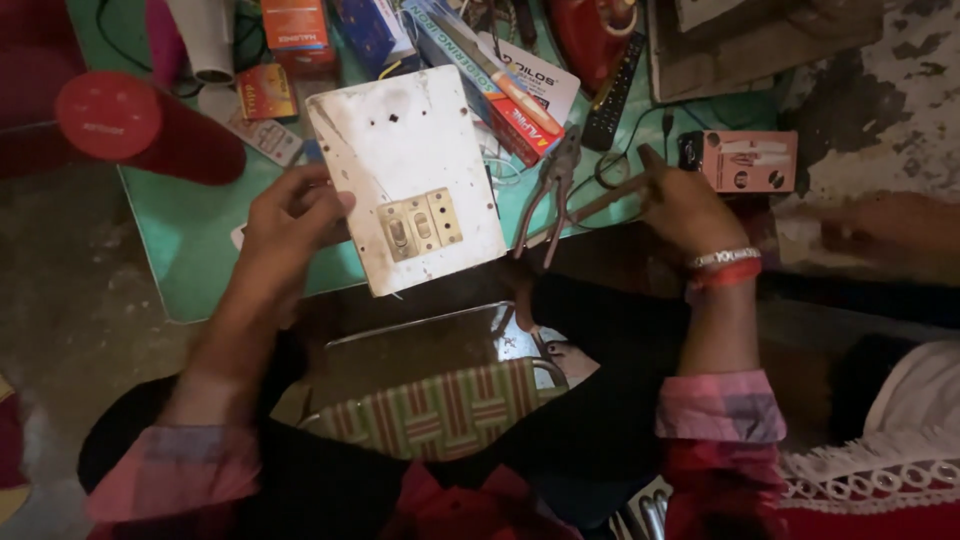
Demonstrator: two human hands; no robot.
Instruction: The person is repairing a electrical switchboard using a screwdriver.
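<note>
A dim room with a rough grey floor, over which a green mat (pixel 190 250) is spread and crowded with tools and cartons. The person sits over it, knees in dark cloth, pink checked cuffs at both wrists.

The left hand (pixel 290 215) grips the left edge of a white switch board (pixel 405 175), fingers curled round the edge, holding the board tilted above the mat. The board is scuffed and stained, with small holes near its top and a cream two-switch plate (pixel 418 225) set low on its face.

The right hand (pixel 685 205) is closed round the slim handle of a tool (pixel 610 200), whose shaft slants down to the left toward the board; its tip is too dark to make out. The wrist carries a white and a red bangle (pixel 725 265). Just beside the tool, between the two hands, a pair of pliers (pixel 550 190) lies on the mat with its handles spread.

Further out, a small pink carton (pixel 750 160) lies right of the right hand. Behind the board lie a long blue and red box (pixel 500 90), a black remote control (pixel 612 95) and an orange carton (pixel 295 30). A red cylinder (pixel 145 125) lies at the mat's left edge. In the person's lap sits a striped woven bag (pixel 440 410) with a metal frame. At far right another person's hand (pixel 880 235) rests, blurred.
</note>
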